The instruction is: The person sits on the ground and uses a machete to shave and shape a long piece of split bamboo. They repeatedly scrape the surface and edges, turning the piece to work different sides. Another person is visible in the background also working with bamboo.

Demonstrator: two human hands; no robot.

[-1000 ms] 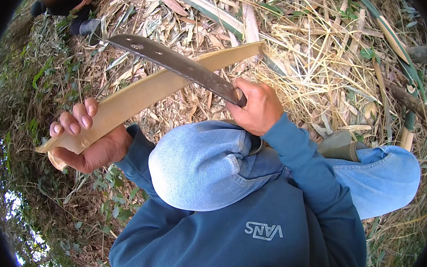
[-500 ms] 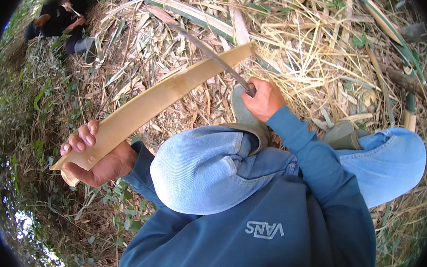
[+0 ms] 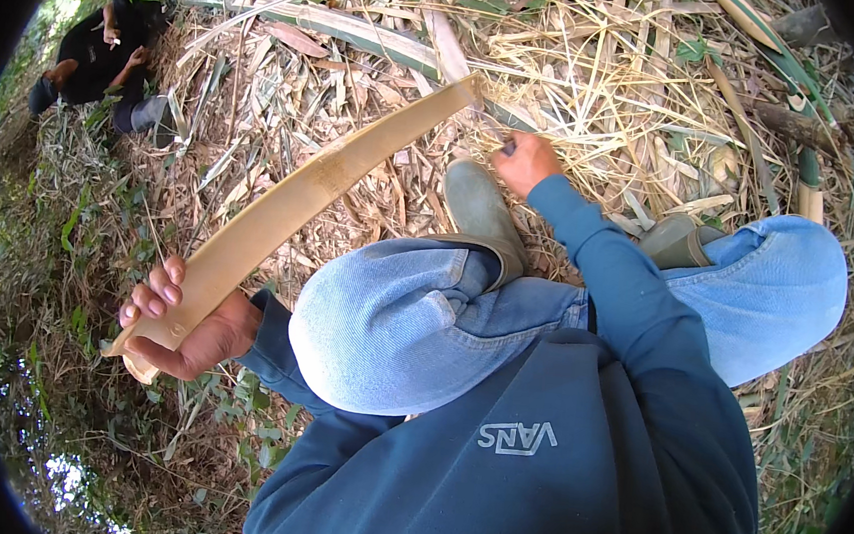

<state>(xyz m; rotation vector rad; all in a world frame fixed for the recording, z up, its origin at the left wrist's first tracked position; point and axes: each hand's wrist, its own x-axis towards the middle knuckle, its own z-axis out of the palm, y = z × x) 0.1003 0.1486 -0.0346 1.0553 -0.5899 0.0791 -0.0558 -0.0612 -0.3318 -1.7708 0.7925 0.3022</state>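
Note:
A long, pale split-bamboo strip [image 3: 316, 173] runs slantwise from lower left to the upper middle. My left hand [image 3: 196, 334] is wrapped round its lower end, fingers over one edge and thumb across the inner face. Close to the strip's far end, my right hand [image 3: 532, 165] is closed on the handle of a knife [image 3: 508, 147]. The blade is smeared and hard to see; it lies by the far tip of the strip, and whether it touches cannot be told.
My bent knees in jeans [image 3: 372, 328] and a rubber boot [image 3: 482, 206] are below the strip. Thin shavings [image 3: 610, 111] and dry leaves cover the ground. A green bamboo piece [image 3: 355, 30] lies beyond. Another person [image 3: 98, 55] sits at upper left.
The knife blade, which crossed over the strip before, has swung and slid toward the strip's far end. My right hand has turned slightly; my left keeps its grip.

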